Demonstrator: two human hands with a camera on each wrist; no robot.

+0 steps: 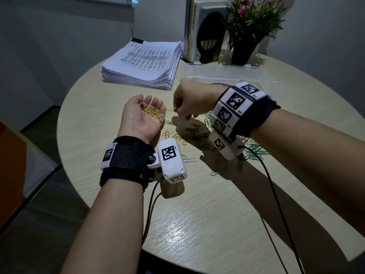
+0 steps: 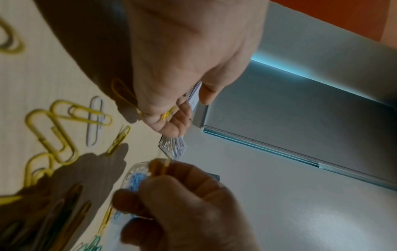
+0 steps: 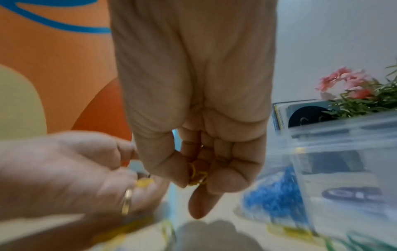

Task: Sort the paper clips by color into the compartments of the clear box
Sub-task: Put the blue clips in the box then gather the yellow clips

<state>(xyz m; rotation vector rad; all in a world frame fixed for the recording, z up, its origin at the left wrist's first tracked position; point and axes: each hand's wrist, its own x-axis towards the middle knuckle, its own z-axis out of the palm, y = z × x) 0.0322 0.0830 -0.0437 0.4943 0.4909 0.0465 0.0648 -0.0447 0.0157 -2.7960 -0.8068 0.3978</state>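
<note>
My left hand point(image 1: 142, 117), left of frame center in the head view, lies palm up with fingers relaxed, cupping a small bunch of yellow clips point(image 1: 152, 113). Just right of it, my right hand point(image 1: 190, 102) is turned palm down, fingertips pinching one yellow paper clip point(image 1: 171, 109) near the left palm. Below both hands, loose paper clips point(image 1: 194, 133) in yellow, green and white are scattered on the bench point(image 1: 197, 214). At upper right, behind my right wrist, the clear box point(image 1: 227, 76) stands open; the right wrist view shows blue clips point(image 3: 275, 191) in one compartment.
</note>
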